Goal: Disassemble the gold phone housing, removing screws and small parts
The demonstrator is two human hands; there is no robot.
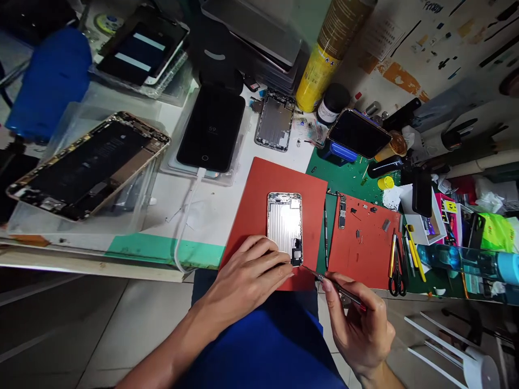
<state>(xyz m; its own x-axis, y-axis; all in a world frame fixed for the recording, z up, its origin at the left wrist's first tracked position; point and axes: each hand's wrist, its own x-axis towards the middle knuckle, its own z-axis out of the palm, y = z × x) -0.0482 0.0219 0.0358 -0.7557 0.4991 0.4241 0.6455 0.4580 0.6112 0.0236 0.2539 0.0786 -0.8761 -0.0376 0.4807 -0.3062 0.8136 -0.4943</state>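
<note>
An opened phone housing (284,221), silvery inside with a dark part at its lower right corner, lies on a red mat (312,210). My left hand (253,275) grips it by the lower left edge, with the fingers laid over the metal and the thumb hidden. Between the thumb and fingers of my right hand (360,319) is a thin screwdriver (324,280). Its tip points at the housing's lower right corner; whether it touches, I cannot tell. A slim dark tool (325,237) lies just right of the mat.
Left stand a charging phone (211,129) and another opened phone (91,165). A second red mat (365,254) bears small parts and a circuit board (342,212). Scissors (396,281), yellow tweezers (414,251) and a blue bottle (466,262) lie right. A spray can (320,70) stands behind.
</note>
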